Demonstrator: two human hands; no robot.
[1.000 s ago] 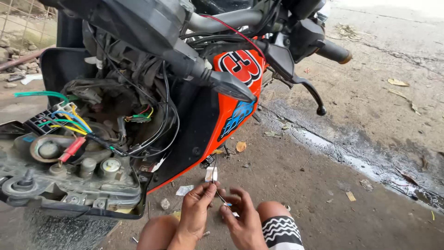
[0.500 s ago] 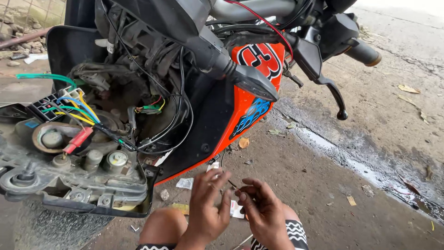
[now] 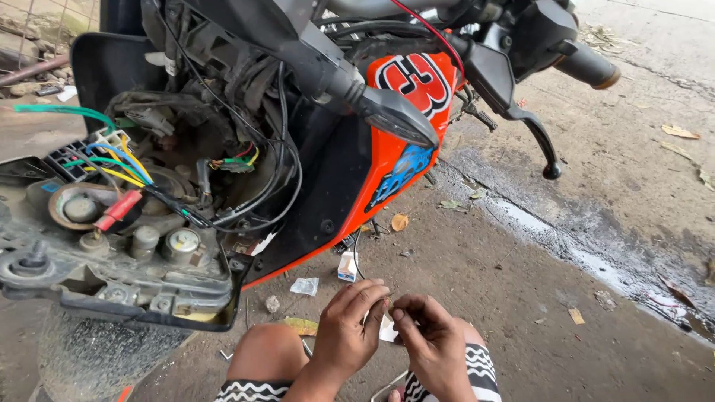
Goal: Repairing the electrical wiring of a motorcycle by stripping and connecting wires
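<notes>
My left hand [image 3: 348, 327] and my right hand [image 3: 430, 344] meet low in the middle of the view, fingertips pinched together on a small white object [image 3: 386, 328] and a thin black wire [image 3: 356, 257] that runs up toward the motorcycle. Both hands hover above my knees. The motorcycle's orange front panel [image 3: 402, 126] with a blue sticker stands just above them. To the left, the opened headlight housing [image 3: 119, 253] shows bulb sockets and a bundle of coloured wires [image 3: 112, 160].
A handlebar grip [image 3: 588, 65] and brake lever [image 3: 532, 134] jut out at upper right. Small white scraps [image 3: 304, 286], a white box [image 3: 346, 266] and dry leaves lie on the dirty concrete. A wet streak [image 3: 566, 238] crosses the ground at right.
The view has shifted, with the motorcycle moving right and up in frame. My hands have stayed close together, fingers working the small object, and sit slightly further right.
</notes>
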